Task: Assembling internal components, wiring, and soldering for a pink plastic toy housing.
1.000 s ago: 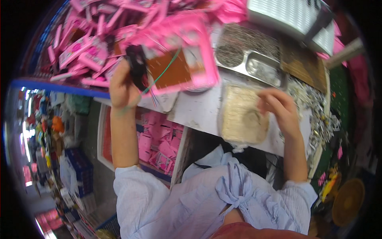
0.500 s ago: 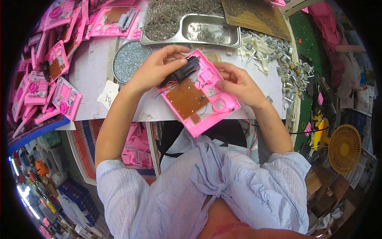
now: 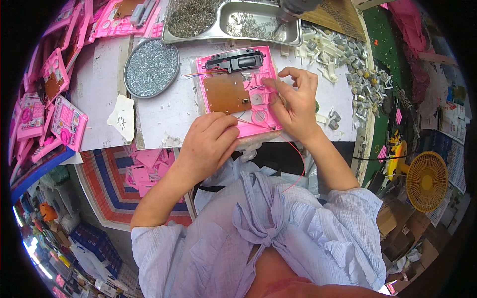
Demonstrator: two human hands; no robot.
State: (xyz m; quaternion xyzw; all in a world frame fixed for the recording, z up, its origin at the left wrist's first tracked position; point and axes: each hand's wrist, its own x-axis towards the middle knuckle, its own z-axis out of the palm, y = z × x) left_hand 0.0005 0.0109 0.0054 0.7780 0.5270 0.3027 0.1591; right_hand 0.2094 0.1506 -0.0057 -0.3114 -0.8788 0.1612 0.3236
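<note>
A pink plastic case (image 3: 242, 132) lies face down on the white table in front of me, its inside showing. It holds a brown circuit board (image 3: 226, 94), a black plastic module (image 3: 236, 61) along the far side, and thin coloured wires. My left hand (image 3: 211, 144) has its fingers bent together over the case's near edge, gripping it. Over the right side of the case is my right hand (image 3: 298, 102), thumb and forefinger apart beside the thin wires. A red wire (image 3: 302, 158) trails off the near right corner toward my lap.
A round dish of small screws (image 3: 151, 68) stands left of the case. Behind is a steel tray (image 3: 231, 37) with metal springs. White plastic and metal parts (image 3: 357, 74) lie at right, stacked pink cases (image 3: 64, 119) at left. A dark rounded object (image 3: 299, 6) hangs over the tray.
The case has been turned straighter and set down on the table. My left hand moved from the black module to the near edge. The dark object has come into view.
</note>
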